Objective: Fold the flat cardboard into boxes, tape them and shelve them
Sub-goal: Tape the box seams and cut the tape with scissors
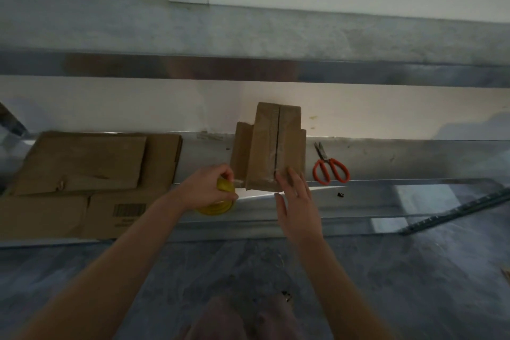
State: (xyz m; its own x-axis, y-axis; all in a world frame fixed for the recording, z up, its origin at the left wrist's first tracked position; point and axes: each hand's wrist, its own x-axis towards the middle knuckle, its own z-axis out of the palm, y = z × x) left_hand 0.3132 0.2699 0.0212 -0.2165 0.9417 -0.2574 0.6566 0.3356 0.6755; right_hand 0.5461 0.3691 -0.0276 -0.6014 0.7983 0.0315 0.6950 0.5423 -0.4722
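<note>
Flat cardboard (80, 163) stacked at the left end of a long metal shelf (386, 157), several sheets overlapping, one with a printed barcode at the front edge. Pale wall (358, 110) behind, running the full width. Upper shelf (248, 36) of dull grey metal overhead, more white wall above it. Dark mottled floor (414, 284) below the front edge, dim and blurred. Perforated metal rail (455, 210) slanting off the right end of the lower shelf.

Half-made box (265, 146) near the middle of that shelf, reaching from the front edge toward the back. Brown, with a dark seam down its centre under glossy tape and loose flaps sticking out on both sides. Right hand (295, 201) flat on the box's near end, fingers straight and slightly spread, tips beside the seam. Left hand (204, 188) just left of the box at the front edge, fingers curled round a yellow tape roll (218, 205). Red-handled scissors (331, 168) lying just right of the box, blades pointing to the back. Tiny dark scrap (340, 195) at the front edge near the handles.
</note>
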